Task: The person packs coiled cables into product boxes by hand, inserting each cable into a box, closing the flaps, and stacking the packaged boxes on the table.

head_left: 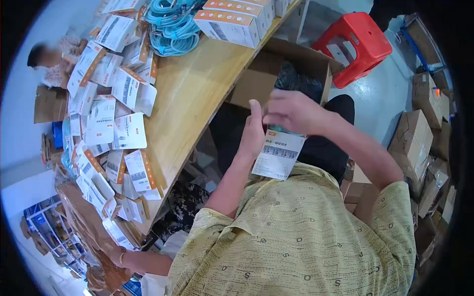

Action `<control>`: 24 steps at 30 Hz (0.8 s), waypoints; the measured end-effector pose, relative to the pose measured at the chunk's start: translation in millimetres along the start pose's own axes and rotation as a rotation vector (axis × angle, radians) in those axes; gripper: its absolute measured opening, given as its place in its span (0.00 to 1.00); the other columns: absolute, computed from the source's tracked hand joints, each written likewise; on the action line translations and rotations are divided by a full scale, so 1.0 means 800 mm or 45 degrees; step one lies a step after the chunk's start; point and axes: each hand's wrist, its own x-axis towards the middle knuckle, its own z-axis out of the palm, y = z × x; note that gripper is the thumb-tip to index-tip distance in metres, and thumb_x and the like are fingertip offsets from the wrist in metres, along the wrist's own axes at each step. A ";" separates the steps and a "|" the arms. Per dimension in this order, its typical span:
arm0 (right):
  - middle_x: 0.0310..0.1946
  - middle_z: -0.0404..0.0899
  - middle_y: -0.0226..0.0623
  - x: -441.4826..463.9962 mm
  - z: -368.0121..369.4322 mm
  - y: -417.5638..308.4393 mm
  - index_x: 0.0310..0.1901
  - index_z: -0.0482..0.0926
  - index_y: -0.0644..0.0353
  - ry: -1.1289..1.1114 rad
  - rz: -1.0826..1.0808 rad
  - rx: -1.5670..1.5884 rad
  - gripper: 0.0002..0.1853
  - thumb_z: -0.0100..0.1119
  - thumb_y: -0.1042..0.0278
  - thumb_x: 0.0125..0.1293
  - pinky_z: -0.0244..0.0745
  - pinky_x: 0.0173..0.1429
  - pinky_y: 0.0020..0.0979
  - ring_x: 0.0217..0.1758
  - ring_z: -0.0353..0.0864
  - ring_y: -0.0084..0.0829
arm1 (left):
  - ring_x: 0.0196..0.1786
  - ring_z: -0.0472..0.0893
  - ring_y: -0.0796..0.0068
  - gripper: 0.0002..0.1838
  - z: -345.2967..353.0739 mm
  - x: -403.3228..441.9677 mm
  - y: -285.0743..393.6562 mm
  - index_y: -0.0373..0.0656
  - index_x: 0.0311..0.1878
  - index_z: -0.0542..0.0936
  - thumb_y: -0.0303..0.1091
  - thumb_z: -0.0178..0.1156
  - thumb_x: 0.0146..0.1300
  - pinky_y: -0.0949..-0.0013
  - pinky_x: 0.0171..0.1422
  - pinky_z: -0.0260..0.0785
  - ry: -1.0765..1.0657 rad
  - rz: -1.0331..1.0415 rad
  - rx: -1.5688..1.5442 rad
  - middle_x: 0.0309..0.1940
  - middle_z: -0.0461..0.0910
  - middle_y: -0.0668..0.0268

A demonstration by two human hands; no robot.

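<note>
A white printed box (278,155) with a small orange label is upright in front of my lap, close to the yellow shirt. My left hand (254,129) is at the box's upper left edge, thumb pointing up; its other fingers are mostly hidden. Over the top of the box my right hand (291,112) is bent, its fingers curled and partly blurred. A bit of teal shows at the box's top, under my right hand. What my right fingers hold, if anything, I cannot make out.
A wooden table (190,93) carries a heap of flat white-orange boxes (126,89), coiled teal cables (173,27) and closed boxes (229,27). An open carton (252,85) and red stool (353,47) stand beyond my lap. A co-worker's arm (148,262) reaches in lower left; another person sits upper left.
</note>
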 end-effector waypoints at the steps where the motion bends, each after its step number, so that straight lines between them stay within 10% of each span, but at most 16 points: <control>1: 0.34 0.79 0.34 0.003 -0.003 0.007 0.41 0.78 0.61 0.030 0.036 0.154 0.06 0.66 0.73 0.66 0.72 0.36 0.28 0.32 0.75 0.28 | 0.37 0.80 0.74 0.36 0.002 -0.003 0.003 0.34 0.50 0.83 0.61 0.39 0.79 0.73 0.42 0.70 -0.032 -0.002 -0.176 0.38 0.85 0.59; 12: 0.43 0.79 0.35 -0.045 -0.016 -0.001 0.52 0.78 0.64 0.265 0.709 0.567 0.16 0.67 0.70 0.65 0.73 0.42 0.26 0.37 0.74 0.24 | 0.39 0.80 0.70 0.22 -0.002 -0.012 0.018 0.34 0.55 0.79 0.30 0.67 0.57 0.69 0.49 0.73 0.103 0.171 0.564 0.40 0.84 0.58; 16: 0.54 0.79 0.39 -0.091 -0.009 -0.007 0.64 0.73 0.63 0.160 0.768 0.715 0.28 0.69 0.69 0.64 0.78 0.55 0.30 0.50 0.80 0.29 | 0.41 0.81 0.69 0.23 -0.007 -0.005 0.003 0.34 0.56 0.79 0.30 0.67 0.57 0.66 0.50 0.74 0.074 0.298 0.631 0.43 0.85 0.57; 24: 0.45 0.81 0.39 -0.119 -0.024 -0.014 0.71 0.69 0.56 0.209 0.706 0.402 0.28 0.64 0.64 0.72 0.78 0.43 0.29 0.39 0.82 0.31 | 0.38 0.79 0.72 0.21 0.012 0.008 0.011 0.35 0.56 0.80 0.29 0.66 0.59 0.71 0.46 0.73 -0.063 0.283 0.679 0.39 0.84 0.60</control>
